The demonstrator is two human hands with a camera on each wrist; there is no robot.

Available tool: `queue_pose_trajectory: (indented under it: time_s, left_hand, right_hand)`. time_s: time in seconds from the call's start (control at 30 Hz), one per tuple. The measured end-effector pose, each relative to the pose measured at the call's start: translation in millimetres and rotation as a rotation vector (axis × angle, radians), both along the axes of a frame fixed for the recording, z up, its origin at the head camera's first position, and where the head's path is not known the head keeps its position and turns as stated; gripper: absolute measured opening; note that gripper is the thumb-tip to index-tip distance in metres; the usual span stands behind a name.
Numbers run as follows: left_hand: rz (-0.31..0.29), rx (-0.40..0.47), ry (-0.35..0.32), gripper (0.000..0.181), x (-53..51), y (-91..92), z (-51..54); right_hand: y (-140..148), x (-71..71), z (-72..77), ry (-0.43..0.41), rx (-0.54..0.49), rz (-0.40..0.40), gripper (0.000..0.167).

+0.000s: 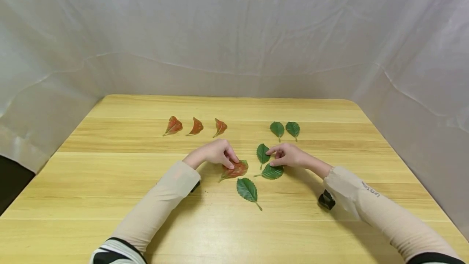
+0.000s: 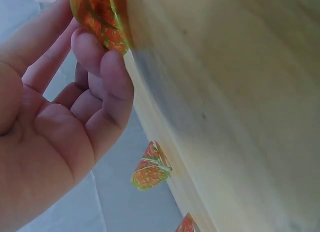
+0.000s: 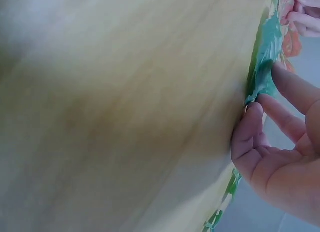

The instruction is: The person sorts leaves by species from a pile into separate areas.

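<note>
My left hand pinches a red leaf with green edges, thumb and index finger on its upper part. In the left wrist view that red leaf shows at the fingertips. My right hand reaches two green leaves, its fingers spread apart. Its index finger lies at the edge of the upper green leaf, while the thumb touches the lower green leaf. The right wrist view has a green leaf against the thumb. Another green leaf lies nearer me, between the hands.
Three curled red leaves, one of them a middle leaf, form a row at the back left of the wooden table. Two green leaves, including the right one, lie side by side at the back right. Pale curtains enclose the table's far sides.
</note>
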State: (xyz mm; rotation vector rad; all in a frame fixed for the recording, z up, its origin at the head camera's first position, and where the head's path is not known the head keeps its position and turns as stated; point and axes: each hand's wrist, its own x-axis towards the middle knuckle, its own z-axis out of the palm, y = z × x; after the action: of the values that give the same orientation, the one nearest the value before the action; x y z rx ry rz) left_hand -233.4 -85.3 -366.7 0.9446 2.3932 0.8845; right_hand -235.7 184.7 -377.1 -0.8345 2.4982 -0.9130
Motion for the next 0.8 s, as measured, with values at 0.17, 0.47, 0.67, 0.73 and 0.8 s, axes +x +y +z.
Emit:
queue_pose_trajectory:
  time_s: [0.17,0.47,0.67,0.73,0.8]
  left_hand:
    - [0.010,-0.019,-0.030,0.020,-0.6,-0.4,0.0]
    - [0.058,-0.045,-0.090,0.019,-2.0,1.3,-0.3]
    - [0.081,-0.072,-0.119,0.019,-1.8,3.5,1.8]
    - [0.081,-0.077,-0.123,0.019,-1.7,3.5,2.0]
    - [0.085,-0.083,-0.132,0.019,-1.9,3.5,1.9]
  right_hand:
    - [-2.1,-0.4,0.4,0.018,-0.002,-0.037,0.035]
    - [-14.1,-3.9,3.0,0.055,0.056,-0.125,0.053]
    - [-21.5,-6.2,3.7,0.068,0.128,-0.149,0.062]
    - [-22.2,-6.4,4.0,0.073,0.131,-0.143,0.062]
    - [-22.8,-6.9,4.1,0.075,0.132,-0.143,0.062]
